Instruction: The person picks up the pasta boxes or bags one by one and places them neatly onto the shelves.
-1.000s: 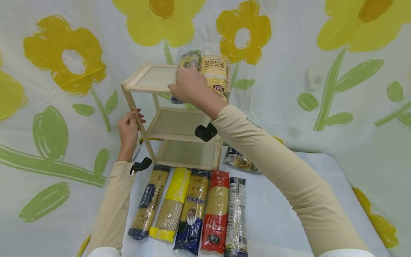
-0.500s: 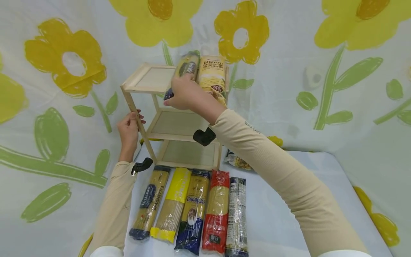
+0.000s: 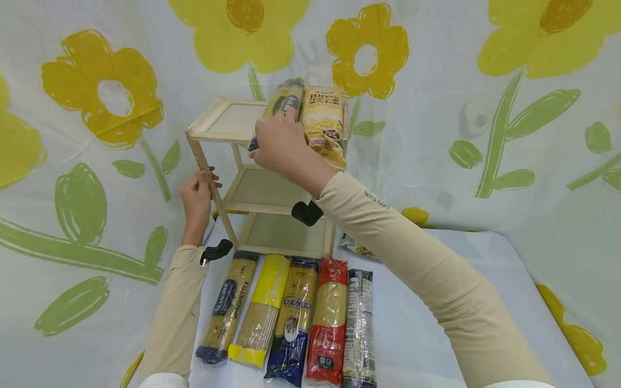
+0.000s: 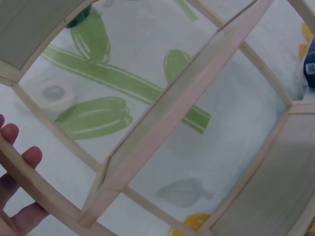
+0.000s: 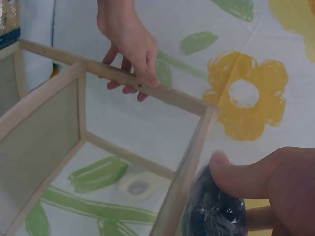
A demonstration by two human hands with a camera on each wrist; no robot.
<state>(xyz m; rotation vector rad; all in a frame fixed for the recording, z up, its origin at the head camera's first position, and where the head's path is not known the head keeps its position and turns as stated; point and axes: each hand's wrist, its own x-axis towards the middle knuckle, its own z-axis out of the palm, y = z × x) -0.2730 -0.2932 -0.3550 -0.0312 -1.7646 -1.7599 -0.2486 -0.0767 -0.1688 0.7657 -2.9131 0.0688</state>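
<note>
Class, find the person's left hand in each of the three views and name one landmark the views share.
Head: left hand left of centre, gripping the front-left post.
Left wrist: only its fingertips at the lower-left edge.
Right wrist: top centre, holding the post.
Shared landmark: the wooden shelf rack.

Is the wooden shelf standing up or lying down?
Standing up. The shelf has three flat levels stacked above one another, and the left hand grips its front post.

White table [image 3: 436, 302] carries three-tier wooden shelf rack [image 3: 271, 188] at 12 o'clock; five long pasta packets [image 3: 296, 318] side by side at 6; small bag [image 3: 356, 246] at 3 of rack. Two packets [image 3: 310, 116] on top tier.
</note>
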